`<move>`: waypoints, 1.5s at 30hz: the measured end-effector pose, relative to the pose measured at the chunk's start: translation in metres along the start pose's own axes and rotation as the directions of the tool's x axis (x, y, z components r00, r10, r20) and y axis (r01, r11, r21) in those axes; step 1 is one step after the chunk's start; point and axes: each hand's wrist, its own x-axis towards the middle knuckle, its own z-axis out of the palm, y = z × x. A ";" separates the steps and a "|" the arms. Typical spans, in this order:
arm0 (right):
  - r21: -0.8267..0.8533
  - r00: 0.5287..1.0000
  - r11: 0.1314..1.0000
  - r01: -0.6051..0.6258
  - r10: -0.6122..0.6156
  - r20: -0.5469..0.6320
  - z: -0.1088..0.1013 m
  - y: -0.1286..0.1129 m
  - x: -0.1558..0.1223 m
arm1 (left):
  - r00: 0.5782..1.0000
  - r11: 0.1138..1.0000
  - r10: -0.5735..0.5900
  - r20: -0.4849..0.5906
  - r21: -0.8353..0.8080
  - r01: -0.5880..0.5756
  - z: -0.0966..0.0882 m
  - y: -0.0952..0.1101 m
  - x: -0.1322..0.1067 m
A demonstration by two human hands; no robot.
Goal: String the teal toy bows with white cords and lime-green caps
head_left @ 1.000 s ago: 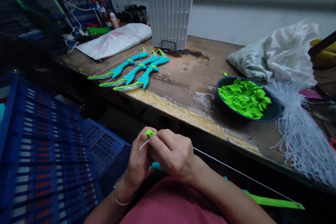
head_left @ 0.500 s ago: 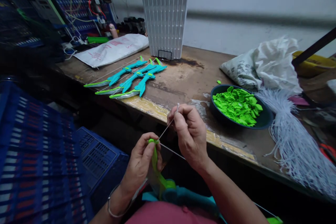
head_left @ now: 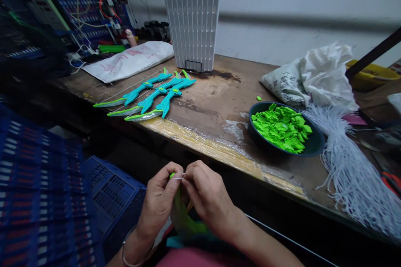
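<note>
My left hand [head_left: 159, 198] is closed round the green tip of a toy bow [head_left: 184, 219], whose limb runs down into my lap. Its turquoise middle is mostly hidden by my arms. Pinched in my right hand [head_left: 208, 194] is the end of a white string [head_left: 178, 178], right beside the bow's tip. Both hands nearly touch. From under my right wrist the string stretches off to the lower right. Three turquoise and green toy bows [head_left: 161, 91], each with a string on it, lie side by side on the table's left part.
On the table [head_left: 213, 100] stands a dark bowl [head_left: 318, 142] of flat green pieces. A bundle of white strings [head_left: 354, 175] hangs over the front edge. White sacks [head_left: 326, 75], a grey ribbed panel [head_left: 194, 16] and blue crates [head_left: 37, 192] surround the place.
My right hand has come down and left with the string's end, close against my left hand. My left hand has shifted slightly lower and left, still on the bow's tip.
</note>
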 end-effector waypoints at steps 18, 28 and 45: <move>0.103 0.999 0.995 0.016 -0.019 0.029 -0.012 0.017 0.004 | 0.970 0.924 -0.244 0.018 -0.299 0.238 0.015 0.000 0.010; 0.207 1.000 0.978 -0.016 0.021 -0.019 -0.008 0.023 0.011 | 0.974 0.917 -0.215 0.065 -0.330 0.224 0.009 -0.002 0.015; 0.278 0.990 0.959 -0.044 0.079 -0.117 0.004 0.028 -0.003 | 0.958 0.869 -0.286 0.015 -0.418 0.266 0.017 -0.004 0.016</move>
